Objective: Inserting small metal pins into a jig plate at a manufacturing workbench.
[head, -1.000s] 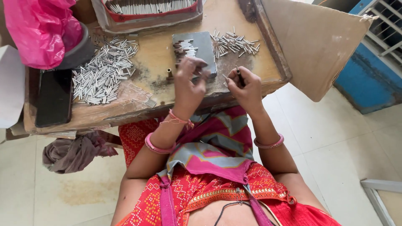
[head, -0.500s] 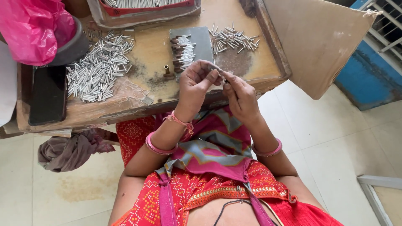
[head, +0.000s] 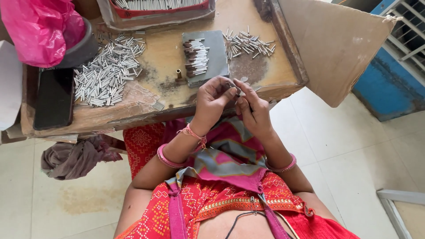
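Note:
My left hand (head: 214, 101) and my right hand (head: 252, 111) meet over the near edge of a worn wooden table (head: 168, 57). Between their fingertips they pinch a small silver metal tube (head: 237, 88). Just beyond them lies a grey flat block (head: 217, 53) with a row of tubes (head: 195, 57) laid on it. A loose pile of silver tubes (head: 248, 44) lies right of the block. A much larger heap of tubes (head: 106, 71) covers the table's left part.
A black phone (head: 54, 98) lies at the table's left edge beside a pink plastic bag (head: 37, 26). A red-rimmed tray of tubes (head: 159, 6) stands at the back. Brown cardboard (head: 336, 44) leans at the right. A grey cloth (head: 71, 157) hangs below the table.
Both hands have drawn back from the grey block toward the table's near edge and come together on one small tube.

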